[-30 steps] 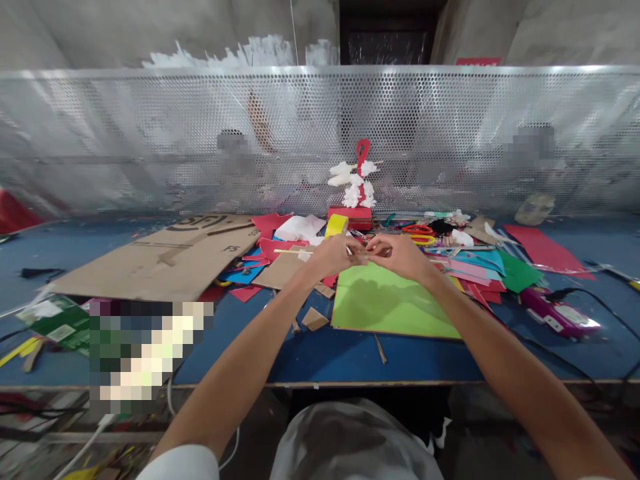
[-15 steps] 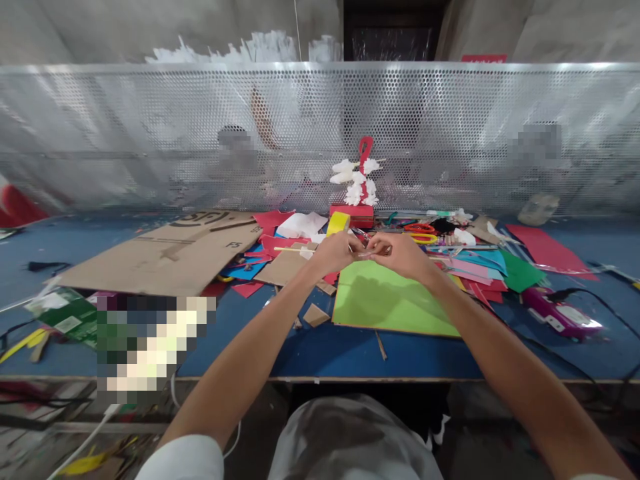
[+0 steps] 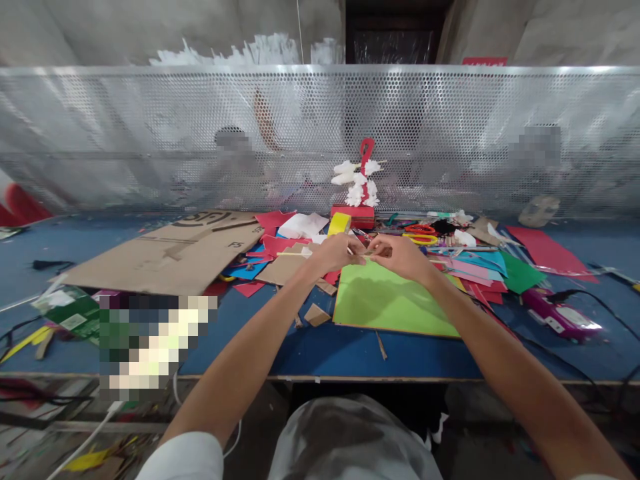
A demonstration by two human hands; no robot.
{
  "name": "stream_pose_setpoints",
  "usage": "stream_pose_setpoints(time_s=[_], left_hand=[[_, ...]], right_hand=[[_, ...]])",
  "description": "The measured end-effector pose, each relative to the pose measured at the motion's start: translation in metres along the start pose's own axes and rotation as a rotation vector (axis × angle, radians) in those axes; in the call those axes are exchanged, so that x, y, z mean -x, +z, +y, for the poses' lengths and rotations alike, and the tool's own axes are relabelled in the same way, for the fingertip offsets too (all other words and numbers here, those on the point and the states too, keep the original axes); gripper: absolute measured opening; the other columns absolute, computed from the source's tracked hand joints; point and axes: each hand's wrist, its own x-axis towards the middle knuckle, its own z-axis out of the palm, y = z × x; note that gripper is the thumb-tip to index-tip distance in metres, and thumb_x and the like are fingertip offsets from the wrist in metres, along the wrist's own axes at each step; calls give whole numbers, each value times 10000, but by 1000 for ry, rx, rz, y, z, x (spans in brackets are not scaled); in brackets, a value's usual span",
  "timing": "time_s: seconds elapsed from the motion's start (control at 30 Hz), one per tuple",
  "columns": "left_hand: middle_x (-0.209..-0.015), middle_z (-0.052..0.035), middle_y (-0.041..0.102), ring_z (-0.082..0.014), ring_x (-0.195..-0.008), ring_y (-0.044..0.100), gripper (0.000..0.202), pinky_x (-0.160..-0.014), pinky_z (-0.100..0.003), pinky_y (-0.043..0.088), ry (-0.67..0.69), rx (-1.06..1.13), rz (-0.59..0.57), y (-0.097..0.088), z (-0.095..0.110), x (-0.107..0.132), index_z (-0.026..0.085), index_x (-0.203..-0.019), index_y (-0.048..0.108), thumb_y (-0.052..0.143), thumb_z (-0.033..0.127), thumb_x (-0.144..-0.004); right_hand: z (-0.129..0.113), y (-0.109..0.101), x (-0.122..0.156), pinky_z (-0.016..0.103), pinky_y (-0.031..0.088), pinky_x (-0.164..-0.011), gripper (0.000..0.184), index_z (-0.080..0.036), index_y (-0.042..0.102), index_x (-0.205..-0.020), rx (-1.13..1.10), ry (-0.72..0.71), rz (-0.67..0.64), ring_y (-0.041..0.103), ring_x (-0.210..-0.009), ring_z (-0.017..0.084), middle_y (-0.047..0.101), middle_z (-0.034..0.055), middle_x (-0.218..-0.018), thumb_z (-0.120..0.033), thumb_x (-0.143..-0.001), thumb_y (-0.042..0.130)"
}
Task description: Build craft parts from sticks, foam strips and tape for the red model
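Small piece (image 3: 369, 254), kind unclear, was pinched between left hand (image 3: 334, 254) and right hand (image 3: 401, 256), both closed narrow, over green sheet's (image 3: 390, 303) far edge, mid-tabletop. Risk: a loosened pinch could drop it among paper scraps (image 3: 475, 267).

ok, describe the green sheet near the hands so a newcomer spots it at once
On the blue table, look at the middle, where the left hand and right hand meet. Just nearer the person lies a lime-green sheet, flat. It is brighter and larger than the dark green sheet to its right.
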Motion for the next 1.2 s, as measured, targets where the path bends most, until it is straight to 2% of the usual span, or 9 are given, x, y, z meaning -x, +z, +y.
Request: stream_pose_setpoints(time_s=[0.13, 0.4, 0.67, 0.83, 1.07, 1.2], left_hand=[[-920, -66, 762, -166, -786, 691, 337, -685, -240, 490, 1, 48, -53, -5, -4, 0, 177, -1065, 746, 776, 212, -731], [-817, -56, 757, -166, -716, 677, 258, -625, -238, 460, -6, 39, -51, -10, 4, 5, 163, -969, 762, 779, 231, -721], [-810, -48, 748, -151, -724, 675, 171, -659, -240, 487, 38, 84, -52, -2, -4, 0, 163, -881, 762, 772, 223, -721], [-770, -33, 724, -145, -697, 655, 144, -650, -239, 475, 19, 30, -32, 1, 3, 2, 155, -876, 756, 736, 203, -741], [-694, -13, 690, -144, -634, 597, 230, -569, -243, 377, -13, -139, 21, 4, 15, 5, 187, -777, 759, 764, 416, -759], [-736, -24, 712, -148, -658, 608, 221, -589, -241, 379, -11, -149, 56, 6, 17, 6, 192, -802, 774, 714, 404, -810]], right_hand=[[5, -1, -1, 294, 516, -715, 167, -209, 674, -968, -38, 25, -5, 725, -776, 199, 765, 38, -836, -230, -803, 681], [-3, -4, 1, 271, 479, -647, 175, -201, 670, -951, -71, 60, -15, 703, -723, 193, 756, 35, -796, -254, -786, 692], [-5, -4, 2, 259, 464, -634, 185, -201, 653, -949, -48, 64, -16, 703, -719, 190, 753, 24, -769, -223, -769, 691], [-2, -6, 2, 263, 467, -641, 191, -207, 641, -971, -25, 64, -5, 699, -704, 182, 758, 23, -800, -237, -787, 682], [1, -3, 1, 255, 470, -652, 234, -207, 626, -996, -2, 44, -20, 713, -740, 190, 751, 27, -810, -200, -768, 681], [0, -3, 1, 251, 463, -660, 212, -204, 630, -984, 20, 26, -5, 697, -720, 175, 746, 23, -815, -198, -776, 667]])
